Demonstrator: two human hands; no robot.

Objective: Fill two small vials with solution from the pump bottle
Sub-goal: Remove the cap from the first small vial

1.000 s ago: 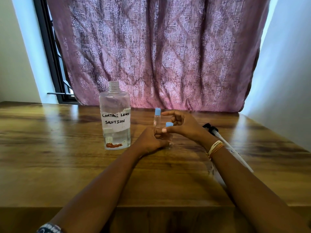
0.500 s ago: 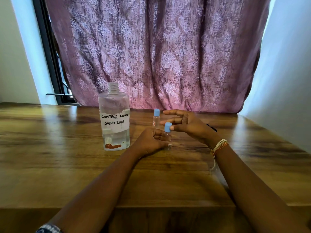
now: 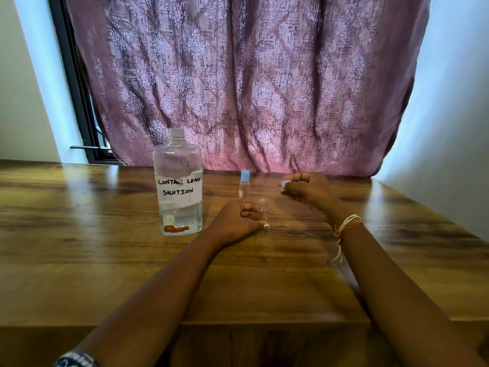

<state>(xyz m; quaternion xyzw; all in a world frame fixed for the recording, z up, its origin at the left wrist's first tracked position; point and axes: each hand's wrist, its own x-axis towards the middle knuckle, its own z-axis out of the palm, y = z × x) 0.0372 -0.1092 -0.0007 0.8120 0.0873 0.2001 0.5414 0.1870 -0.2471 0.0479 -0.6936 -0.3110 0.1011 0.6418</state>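
A clear bottle labelled "contact lens solution" stands open-necked on the wooden table, with a little liquid at its bottom. My left hand grips a small clear vial that stands uncapped on the table to the bottle's right. Behind it stands a second vial with its blue cap on. My right hand is lifted to the right and pinches a blue cap between thumb and fingers. The pump head is hidden behind my right forearm.
A purple patterned curtain hangs along the table's far edge, with a dark window frame at the left. White walls close in on both sides. The table's front edge runs under my forearms.
My right hand has taken the blue cap off the vial in my left hand and carried it up and to the right. The left hand stays on the vial.
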